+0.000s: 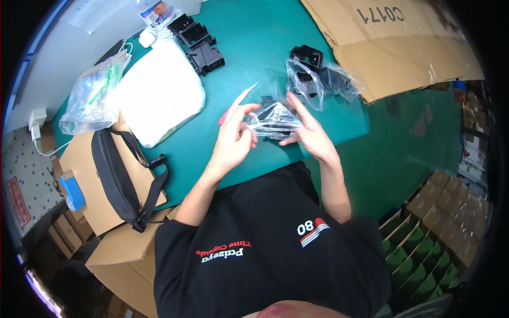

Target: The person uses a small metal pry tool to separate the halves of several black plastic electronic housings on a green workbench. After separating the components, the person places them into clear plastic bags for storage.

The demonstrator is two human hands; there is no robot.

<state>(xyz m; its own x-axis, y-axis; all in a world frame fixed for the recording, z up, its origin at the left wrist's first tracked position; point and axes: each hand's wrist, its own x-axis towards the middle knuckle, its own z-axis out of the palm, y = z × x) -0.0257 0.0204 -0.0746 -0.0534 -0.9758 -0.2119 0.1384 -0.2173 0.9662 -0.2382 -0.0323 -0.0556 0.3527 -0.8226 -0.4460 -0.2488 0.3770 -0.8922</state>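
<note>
A black plastic part in a clear plastic bag (275, 120) is between my hands, over the table's near edge. My left hand (233, 138) is closed on the bag's left side, thumb and fingers bent at the film. My right hand (314, 139) grips the other side, its index finger along the upper right edge and its thumb low by the bag; the fingertips are slightly blurred. Glare on the film hides much of the part. Just beyond my left fingers, a slim pointed tool, red and whitish (243, 99), shows; its lower end is hidden by the hand.
Farther right are more bagged black parts (306, 85) beside a large cardboard box (392, 58). Back left, several black plastic housings (204, 56) stand near a white bag (159, 90) and a bottle (158, 15). A black waist bag (114, 175) lies on cardboard at left.
</note>
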